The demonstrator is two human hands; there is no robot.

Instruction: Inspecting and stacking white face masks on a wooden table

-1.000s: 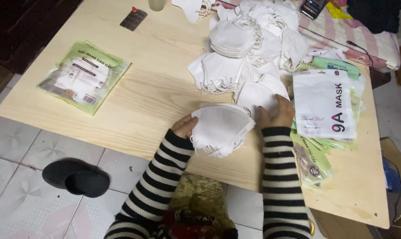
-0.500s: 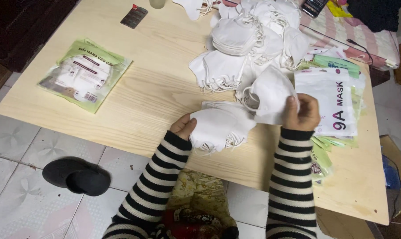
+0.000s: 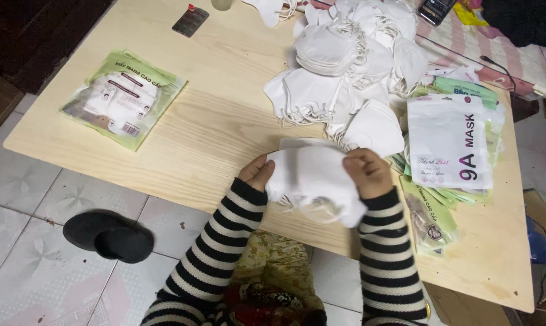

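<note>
Both my hands grip a small stack of white folded face masks [image 3: 314, 181] at the near edge of a light wooden table [image 3: 225, 121]. My left hand [image 3: 256, 172] pinches the stack's left side. My right hand [image 3: 367, 172] is closed over its right top. Ear loops dangle below the stack. Just beyond my hands lies a big loose pile of white masks [image 3: 351, 66]. Both sleeves are black and white striped.
A green and white packet of masks [image 3: 123, 99] lies at the table's left. A stack of white and green pouches [image 3: 451, 142] sits to the right of my hands. A dark card [image 3: 190, 20] lies at the far edge. Black slippers [image 3: 108, 235] rest on the tiled floor.
My right hand lifted a single mask from the pile, brought it back down and laid it on the stack. Both hands now hold the stack together.
</note>
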